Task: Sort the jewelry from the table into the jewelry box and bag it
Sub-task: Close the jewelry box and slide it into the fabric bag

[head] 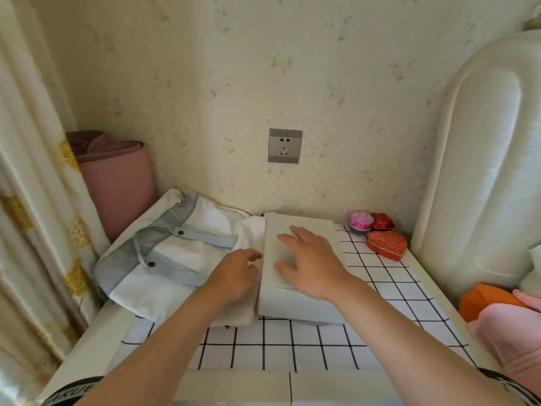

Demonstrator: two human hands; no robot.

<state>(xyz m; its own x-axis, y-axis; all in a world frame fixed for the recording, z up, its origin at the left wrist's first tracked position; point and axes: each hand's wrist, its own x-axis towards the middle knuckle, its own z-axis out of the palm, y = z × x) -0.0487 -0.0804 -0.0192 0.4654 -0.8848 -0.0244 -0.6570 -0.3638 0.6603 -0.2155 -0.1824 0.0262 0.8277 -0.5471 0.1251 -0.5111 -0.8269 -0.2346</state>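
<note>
A person's right hand (310, 262) lies spread, fingers straight, on the closed lid of the white jewelry box (295, 301), which sits mid-worktop (292, 354) on a checked cover. The left hand (234, 276) curls beside the box at the edge of the white, grey-trimmed bag (175, 259); whether it pinches the cloth cannot be told.

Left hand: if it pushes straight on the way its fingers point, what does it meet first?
The left hand would most likely meet the left side of the box almost at once. The gap looks small, though depth is unclear.
</note>
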